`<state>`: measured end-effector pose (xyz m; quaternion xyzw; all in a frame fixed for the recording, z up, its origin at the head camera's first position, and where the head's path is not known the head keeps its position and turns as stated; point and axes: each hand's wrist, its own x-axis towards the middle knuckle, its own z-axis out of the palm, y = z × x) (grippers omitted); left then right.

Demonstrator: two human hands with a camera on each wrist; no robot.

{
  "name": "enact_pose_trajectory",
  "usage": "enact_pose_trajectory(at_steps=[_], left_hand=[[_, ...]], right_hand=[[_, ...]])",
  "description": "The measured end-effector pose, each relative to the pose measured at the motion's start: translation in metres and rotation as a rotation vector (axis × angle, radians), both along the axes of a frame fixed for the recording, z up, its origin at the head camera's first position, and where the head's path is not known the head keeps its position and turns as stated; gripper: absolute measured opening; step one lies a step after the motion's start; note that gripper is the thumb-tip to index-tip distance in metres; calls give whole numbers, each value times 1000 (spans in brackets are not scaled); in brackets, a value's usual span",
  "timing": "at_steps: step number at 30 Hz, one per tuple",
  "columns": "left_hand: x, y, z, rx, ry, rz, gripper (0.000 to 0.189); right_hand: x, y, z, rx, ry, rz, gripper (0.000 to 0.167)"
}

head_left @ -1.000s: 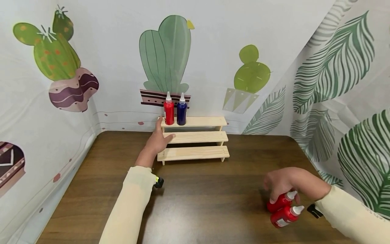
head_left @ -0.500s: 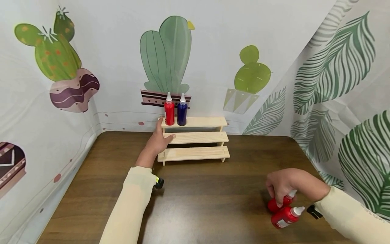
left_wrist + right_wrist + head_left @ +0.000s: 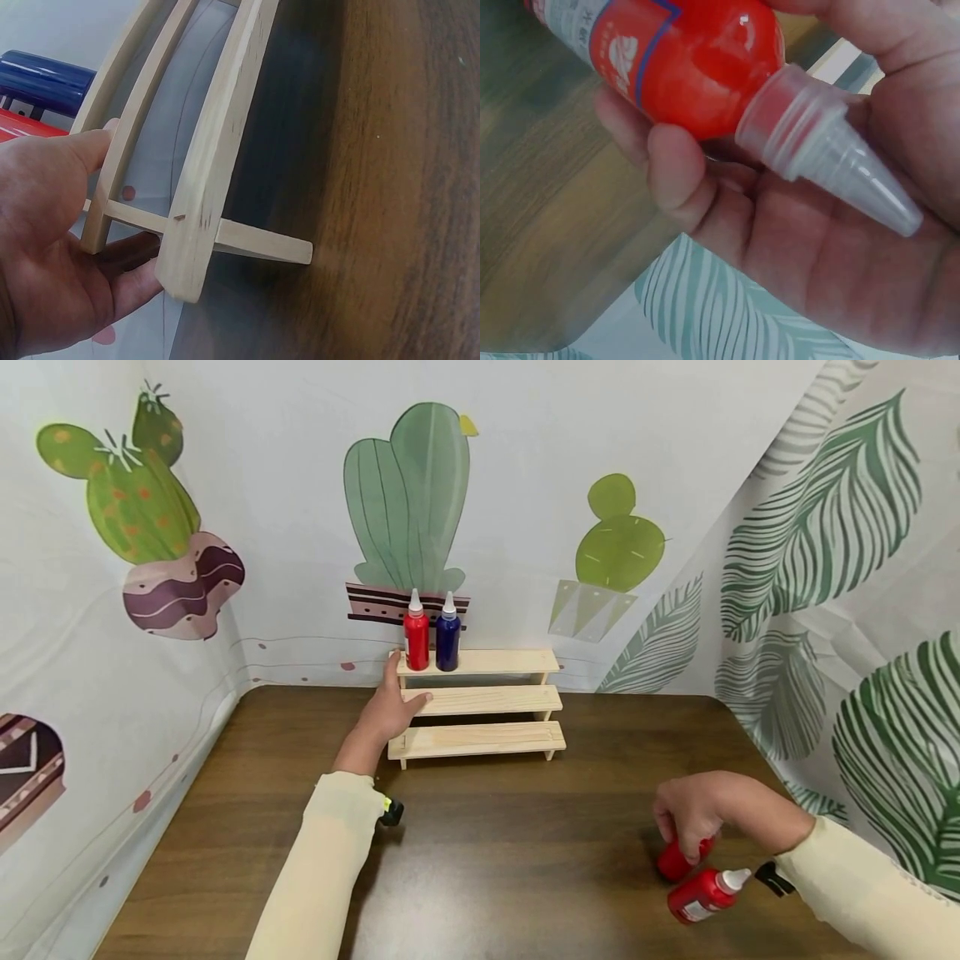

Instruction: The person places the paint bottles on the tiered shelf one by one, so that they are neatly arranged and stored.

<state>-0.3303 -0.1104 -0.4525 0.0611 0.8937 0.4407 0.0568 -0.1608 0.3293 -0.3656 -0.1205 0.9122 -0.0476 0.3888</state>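
Note:
My left hand (image 3: 383, 710) grips the left end of a three-step wooden display rack (image 3: 487, 698). The left wrist view shows the thumb on one slat and fingers behind the side frame. On the top step stand a red squeeze bottle (image 3: 417, 643) and a dark blue squeeze bottle (image 3: 447, 645), both with pointed white caps. At the right of the table, my right hand (image 3: 693, 807) holds a red squeeze bottle (image 3: 705, 64) from above, fingers curled round its upper body; the cap points into the palm. Just in front of it another red squeeze bottle (image 3: 701, 897) stands on the table.
The brown wooden table (image 3: 525, 852) meets a white wall cloth (image 3: 525, 485) printed with cacti and leaves behind the rack. The rack's middle and bottom steps carry no bottles. A black wrist camera (image 3: 391, 812) sits at the left cuff.
My right hand has closed its fingers round the rear red squeeze bottle, covering its cap in the head view. The left hand and rack stay where they were.

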Motion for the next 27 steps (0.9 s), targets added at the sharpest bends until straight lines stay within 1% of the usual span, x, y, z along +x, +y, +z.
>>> enact_pose_trajectory(at_steps=[2, 7, 14, 19, 24, 27], left_hand=[[0, 0, -1, -1, 1, 1, 101], [0, 1, -1, 7, -4, -3, 100], [0, -1, 1, 12, 3, -8, 101], [-1, -1, 1, 3, 0, -7, 101], [-1, -1, 0, 1, -9, -7, 101], [-1, -1, -1, -3, -11, -8, 101]], right_hand=[[-1, 0, 0, -14, 9, 14, 33], [-3, -1, 1, -75, 32, 13, 34], [-5, -6, 3, -200, 62, -30, 30], [-6, -8, 4, -218, 76, -45, 28], [-7, -10, 3, -227, 101, -27, 28], [-8, -12, 3, -250, 142, 7, 28]])
